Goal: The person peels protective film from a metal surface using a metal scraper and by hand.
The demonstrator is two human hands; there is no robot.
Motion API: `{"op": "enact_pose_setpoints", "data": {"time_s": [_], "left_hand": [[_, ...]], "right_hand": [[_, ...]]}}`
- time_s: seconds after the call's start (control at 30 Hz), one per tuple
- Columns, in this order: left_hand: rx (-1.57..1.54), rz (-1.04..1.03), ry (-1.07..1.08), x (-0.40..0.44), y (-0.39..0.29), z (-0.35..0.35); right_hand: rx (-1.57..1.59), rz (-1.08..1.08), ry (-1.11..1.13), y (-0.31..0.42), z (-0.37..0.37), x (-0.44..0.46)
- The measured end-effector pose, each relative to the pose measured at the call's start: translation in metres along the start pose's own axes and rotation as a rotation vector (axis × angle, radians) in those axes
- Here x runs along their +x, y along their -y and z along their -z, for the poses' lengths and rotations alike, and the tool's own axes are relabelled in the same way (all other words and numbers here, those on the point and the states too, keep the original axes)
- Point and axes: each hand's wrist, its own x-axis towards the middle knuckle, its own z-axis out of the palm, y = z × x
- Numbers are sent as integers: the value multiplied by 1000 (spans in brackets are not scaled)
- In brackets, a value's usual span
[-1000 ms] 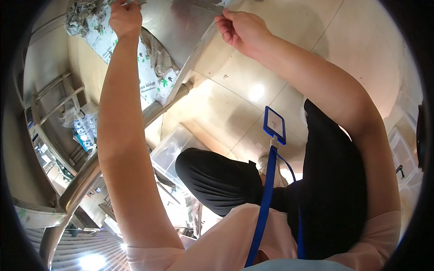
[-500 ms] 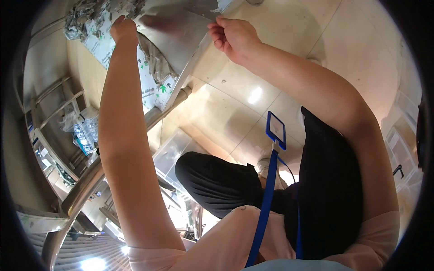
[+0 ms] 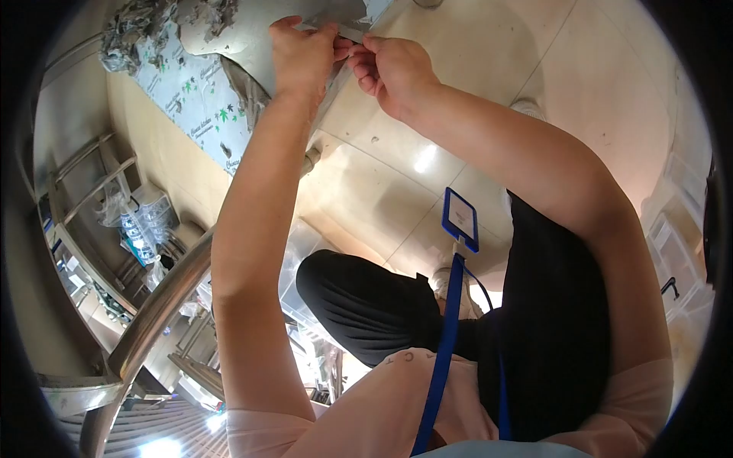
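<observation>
My right hand point(image 3: 397, 72) is closed, its thumb and forefinger pinching a thin grey flat strip point(image 3: 350, 34) near the top of the view. My left hand point(image 3: 300, 59) has its fingertips on the same strip, almost touching my right fingers. What the strip is made of I cannot tell. Below and to the left of the hands lies a metal surface point(image 3: 248, 34), partly covered by a pale blue sheet point(image 3: 187, 91) with green leaves and lettering. The sheet's edge is torn and curled, and grey crumpled scraps point(image 3: 122, 49) lie at its far left.
A metal rail point(image 3: 164, 298) runs along the lower left, beside a rack point(image 3: 84, 164) and blue-and-white packages point(image 3: 145, 225). A clear plastic box point(image 3: 301, 244) stands by my knee. A badge point(image 3: 460, 220) on a blue lanyard hangs over the tiled floor point(image 3: 382, 168).
My left hand has moved right from over the patterned sheet to meet my right hand at the strip. More of the sheet shows now. My right hand has hardly moved.
</observation>
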Motion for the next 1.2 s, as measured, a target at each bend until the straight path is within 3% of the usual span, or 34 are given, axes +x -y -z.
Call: {"op": "enact_pose_setpoints", "data": {"time_s": [0.23, 0.33, 0.53, 0.93, 1.2], "left_hand": [[-63, 150, -125, -13, -8, -12], [-201, 104, -138, -9, -1, -15], [-77, 121, -126, -7, -12, -18], [-111, 123, -125, -3, -9, -23], [-163, 7, -75, 27, -18, -49]], "right_hand": [[-80, -3, 14, 8, -1, -2], [-150, 56, 60, 10, 3, 1], [-94, 56, 98, 10, 9, 11], [-176, 10, 151, 17, 12, 10], [-224, 155, 83, 55, 18, 27]]}}
